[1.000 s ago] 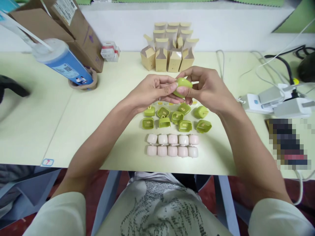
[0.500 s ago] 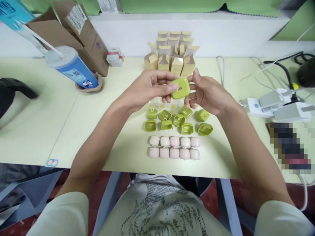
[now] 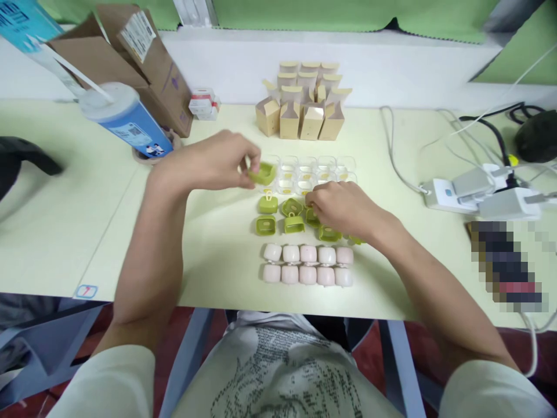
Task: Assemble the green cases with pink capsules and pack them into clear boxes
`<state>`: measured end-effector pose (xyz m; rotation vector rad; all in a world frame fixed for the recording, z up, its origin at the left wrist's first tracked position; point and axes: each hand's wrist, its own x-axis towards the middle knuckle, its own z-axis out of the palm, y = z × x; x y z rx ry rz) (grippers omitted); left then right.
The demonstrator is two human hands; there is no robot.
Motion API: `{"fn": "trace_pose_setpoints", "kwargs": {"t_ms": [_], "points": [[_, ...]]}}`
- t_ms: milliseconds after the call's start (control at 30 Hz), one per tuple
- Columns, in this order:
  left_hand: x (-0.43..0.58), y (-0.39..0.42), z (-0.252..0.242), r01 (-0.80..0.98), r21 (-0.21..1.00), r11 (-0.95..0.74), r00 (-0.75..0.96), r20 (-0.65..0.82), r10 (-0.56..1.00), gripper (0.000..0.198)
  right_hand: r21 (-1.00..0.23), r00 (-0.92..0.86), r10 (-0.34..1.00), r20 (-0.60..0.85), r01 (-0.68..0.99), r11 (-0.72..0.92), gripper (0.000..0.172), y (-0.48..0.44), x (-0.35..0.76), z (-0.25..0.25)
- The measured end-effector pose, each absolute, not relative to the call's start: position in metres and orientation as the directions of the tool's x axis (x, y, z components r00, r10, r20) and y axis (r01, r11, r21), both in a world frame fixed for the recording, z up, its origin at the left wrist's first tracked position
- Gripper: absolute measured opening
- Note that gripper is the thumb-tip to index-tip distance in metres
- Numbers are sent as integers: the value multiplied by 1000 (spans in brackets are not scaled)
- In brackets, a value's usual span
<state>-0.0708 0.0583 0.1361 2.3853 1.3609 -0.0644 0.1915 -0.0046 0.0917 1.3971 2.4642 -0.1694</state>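
Note:
My left hand [image 3: 213, 165] pinches a green plastic shell [image 3: 263, 173] just above the left end of a row of clear plastic pieces [image 3: 313, 171]. My right hand [image 3: 342, 209] rests fingers-down on the cluster of green shells [image 3: 278, 215] in the middle of the table; its fingers curl over one or two shells and hide them. Below the green shells lie two rows of pale pink rounded pieces [image 3: 308, 264].
Several small open kraft boxes [image 3: 302, 101] stand behind the parts. A blue cup with a straw [image 3: 124, 125] and a brown carton [image 3: 130, 52] sit at the left. White power adapters with cables [image 3: 483, 188] lie at the right. The table's front edge [image 3: 217, 302] is near my body.
Both hands dropped from holding one green shell together in the air. The left carried the shell left and down to the clear pieces; the right went down onto the green shells.

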Motion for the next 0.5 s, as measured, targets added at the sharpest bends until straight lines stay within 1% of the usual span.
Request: {"fn": "trace_pose_setpoints", "kwargs": {"t_ms": [33, 67, 100, 167, 233, 333, 400, 500], "points": [[-76, 62, 134, 887, 170, -429, 462, -324, 826, 14, 50, -483, 819, -310, 852, 522, 40, -6, 189, 91], [-81, 67, 130, 919, 58, -390, 377, -419, 826, 18, 50, -488, 821, -296, 851, 523, 41, -8, 187, 89], [-84, 70, 125, 934, -20, -358, 309, -459, 833, 25, 51, -488, 825, -284, 852, 522, 44, -9, 184, 87], [-86, 77, 116, 941, -91, -327, 238, -511, 826, 34, 49, -490, 827, -277, 852, 521, 45, -13, 179, 82], [-84, 82, 109, 947, -76, -314, 214, -579, 787, 36, 39, -483, 830, -280, 858, 512, 42, -15, 175, 78], [-79, 84, 105, 958, 1, -285, 213, -669, 713, 31, 34, -443, 852, -278, 882, 470, 40, -17, 172, 75], [-78, 85, 105, 963, 34, -269, 219, -682, 698, 28, 33, -433, 859, -274, 888, 458, 40, -18, 171, 75], [-82, 84, 107, 962, 60, -265, 234, -677, 698, 25, 19, -461, 847, -265, 875, 483, 39, -18, 171, 73]]}}
